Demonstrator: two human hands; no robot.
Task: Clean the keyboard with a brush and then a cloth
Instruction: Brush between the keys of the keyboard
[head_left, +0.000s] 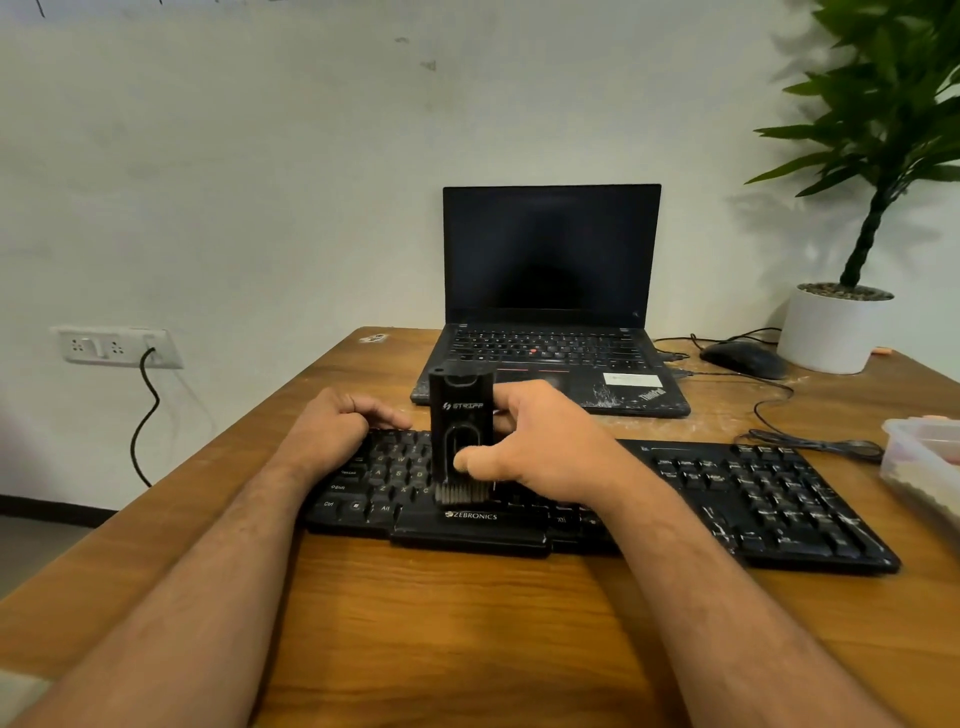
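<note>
A black keyboard (753, 499) lies across the wooden table (467, 613), with white specks on its right half. My right hand (540, 441) grips a black block-shaped brush (460, 415), held upright with its grey bristles down on the keys just above the space bar. My thumb lies on the brush's front face. My left hand (332, 431) rests with curled fingers on the keyboard's upper left corner and holds it there. No cloth is in view.
An open black laptop (550, 291) with a dark screen stands behind the keyboard. A black mouse (743, 358) with its cable and a white plant pot (831, 332) sit at the back right. A clear plastic box (924, 462) is at the right edge. White dust lies near the laptop.
</note>
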